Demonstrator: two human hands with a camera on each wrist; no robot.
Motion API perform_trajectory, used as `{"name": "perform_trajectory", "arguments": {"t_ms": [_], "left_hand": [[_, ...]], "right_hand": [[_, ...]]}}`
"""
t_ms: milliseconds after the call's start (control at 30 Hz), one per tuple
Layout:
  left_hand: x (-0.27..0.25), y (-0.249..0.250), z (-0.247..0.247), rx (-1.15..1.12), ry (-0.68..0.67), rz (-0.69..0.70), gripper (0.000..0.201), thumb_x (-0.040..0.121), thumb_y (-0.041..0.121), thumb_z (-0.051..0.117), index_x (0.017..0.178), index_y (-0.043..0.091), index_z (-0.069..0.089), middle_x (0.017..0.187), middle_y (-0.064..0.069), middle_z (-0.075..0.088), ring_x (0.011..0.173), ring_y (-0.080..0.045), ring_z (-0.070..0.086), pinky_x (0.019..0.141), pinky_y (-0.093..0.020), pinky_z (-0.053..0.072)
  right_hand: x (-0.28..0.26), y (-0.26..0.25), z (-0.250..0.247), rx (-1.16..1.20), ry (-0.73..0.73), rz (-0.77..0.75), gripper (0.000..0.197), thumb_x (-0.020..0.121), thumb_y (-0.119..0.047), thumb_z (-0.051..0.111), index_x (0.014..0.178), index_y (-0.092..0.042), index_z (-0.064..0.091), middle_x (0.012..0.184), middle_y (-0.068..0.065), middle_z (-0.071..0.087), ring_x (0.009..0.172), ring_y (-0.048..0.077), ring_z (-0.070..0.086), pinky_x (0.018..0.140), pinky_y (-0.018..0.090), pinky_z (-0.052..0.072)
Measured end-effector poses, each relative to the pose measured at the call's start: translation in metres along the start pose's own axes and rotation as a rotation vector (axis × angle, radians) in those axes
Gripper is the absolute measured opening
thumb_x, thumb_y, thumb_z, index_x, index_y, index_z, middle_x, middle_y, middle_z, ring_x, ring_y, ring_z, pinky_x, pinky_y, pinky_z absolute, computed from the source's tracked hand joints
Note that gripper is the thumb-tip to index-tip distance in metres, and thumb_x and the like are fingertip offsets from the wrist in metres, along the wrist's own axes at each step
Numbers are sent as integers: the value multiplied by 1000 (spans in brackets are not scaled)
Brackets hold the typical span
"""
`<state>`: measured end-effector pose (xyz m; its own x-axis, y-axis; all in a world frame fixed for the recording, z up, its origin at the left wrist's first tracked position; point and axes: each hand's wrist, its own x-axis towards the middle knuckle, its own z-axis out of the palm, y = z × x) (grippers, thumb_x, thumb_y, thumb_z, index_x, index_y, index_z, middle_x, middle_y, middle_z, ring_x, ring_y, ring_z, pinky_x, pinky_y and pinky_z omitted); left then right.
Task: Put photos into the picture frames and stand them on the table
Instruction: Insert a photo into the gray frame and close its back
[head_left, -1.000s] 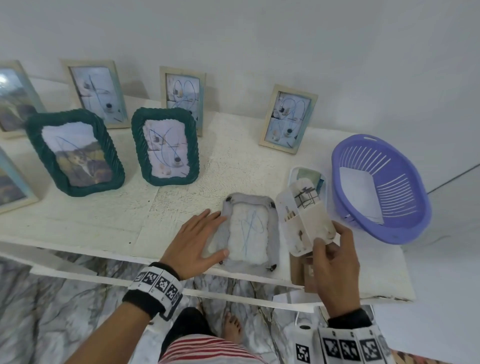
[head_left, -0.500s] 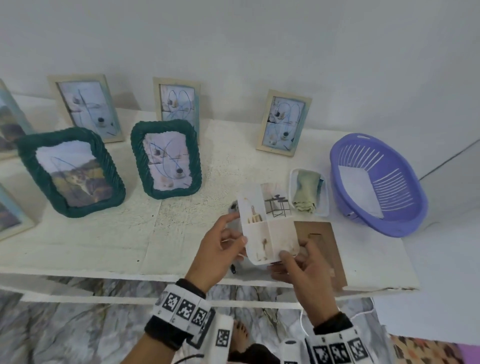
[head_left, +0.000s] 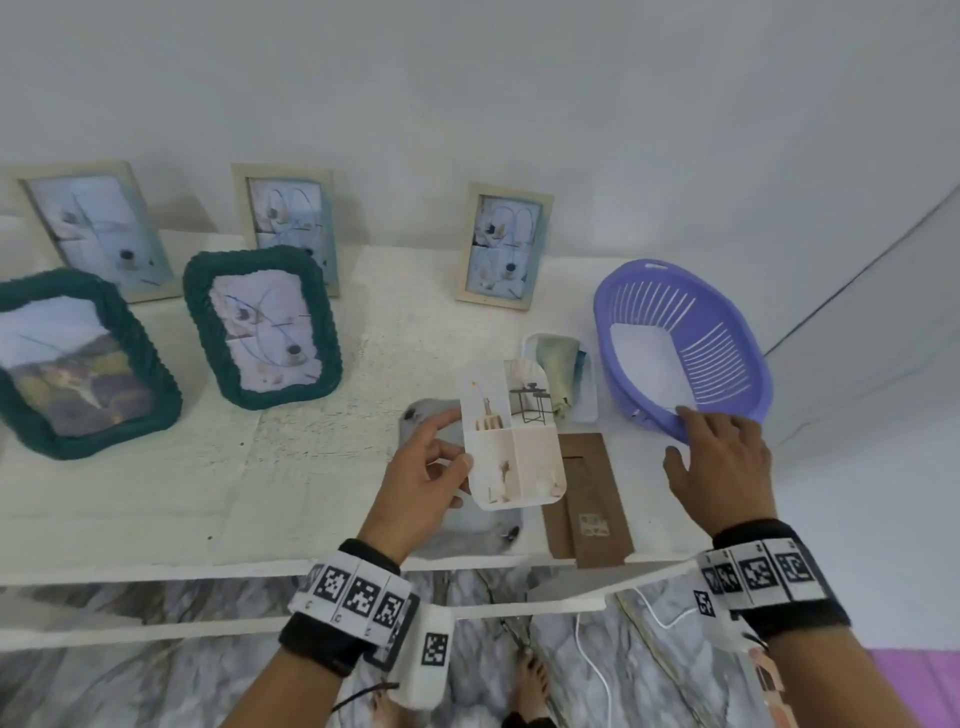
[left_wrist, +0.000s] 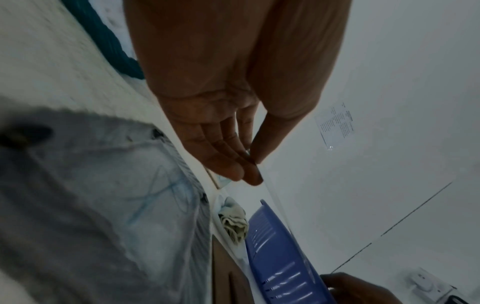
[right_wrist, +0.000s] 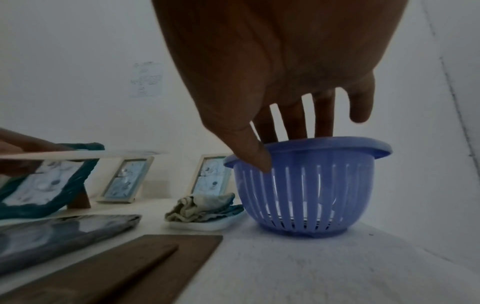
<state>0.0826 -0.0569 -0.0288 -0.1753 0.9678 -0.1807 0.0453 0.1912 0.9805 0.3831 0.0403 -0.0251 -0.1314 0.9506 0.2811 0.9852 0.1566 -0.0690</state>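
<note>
My left hand (head_left: 423, 480) pinches the left edge of a white-bordered rounded photo print of furniture (head_left: 511, 434) between thumb and fingers, holding it lifted above the white textured bench (head_left: 156, 483). Under it, a grey face-down picture frame with a clear window (head_left: 470, 525) lies flat at the near edge, a brown cardboard frame backing with stand (head_left: 587, 499) flat just to its right. My right hand (head_left: 719, 460) is spread, fingers straight, reaching over the near rim of the purple slotted plastic basket (head_left: 727, 332) at far right; fingertips (right_wrist: 296, 121) dip behind the rim, thumb sits in front of the outer wall, contact not clear. A small white tray with a folded greenish cloth (head_left: 563, 374) sits between the print and the basket. Two dark green woven frames with photos (head_left: 262, 332) stand at left, and three pale wooden frames with photos (head_left: 501, 247) stand along the far wall.
</note>
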Motion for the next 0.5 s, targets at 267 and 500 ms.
{"name": "perform_trajectory", "arguments": {"t_ms": [267,500], "left_hand": [[27,-4,91,154,-31,-31,42,96,8,57,134,24,52,90,-2,65,79,-14,63,64,-25,55],[65,-11,168,338,-28,-79,41,95,15,55,136,21,54,108,-4,70,91,-21,68,80,-42,59]], "right_hand": [[24,45,-13,174,120,-201,37,81,-32,59,112,-14,69,91,3,71,87,36,58,84,48,46],[53,74,-32,333,148,-354,41,88,-44,53,111,-14,70,82,-1,70,71,27,54,72,39,46]]}}
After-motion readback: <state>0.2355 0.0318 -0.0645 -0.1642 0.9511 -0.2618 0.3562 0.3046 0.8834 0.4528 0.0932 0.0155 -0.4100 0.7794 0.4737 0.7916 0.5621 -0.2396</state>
